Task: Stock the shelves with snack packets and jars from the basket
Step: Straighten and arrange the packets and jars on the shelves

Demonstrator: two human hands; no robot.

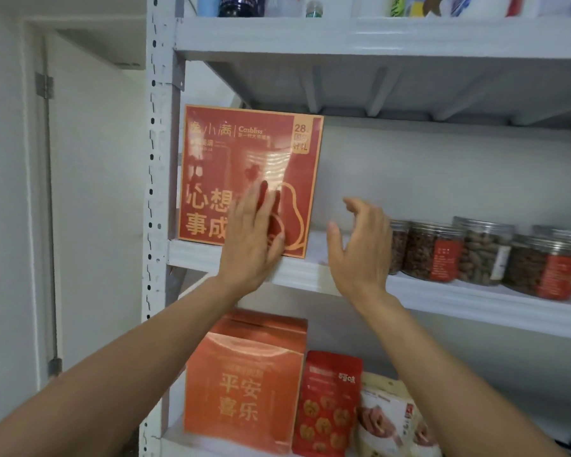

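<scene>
A flat red gift box with gold lettering stands upright at the left end of the middle shelf. My left hand lies flat against the box's lower front, fingers spread. My right hand hovers open just right of the box, touching nothing. Several clear jars of nuts with red labels line the same shelf to the right. The basket is out of view.
On the shelf below stand an orange box, a red snack pouch and a pale packet. Bottles and packets fill the top shelf. A perforated white upright frames the left side, with a wall and door beyond.
</scene>
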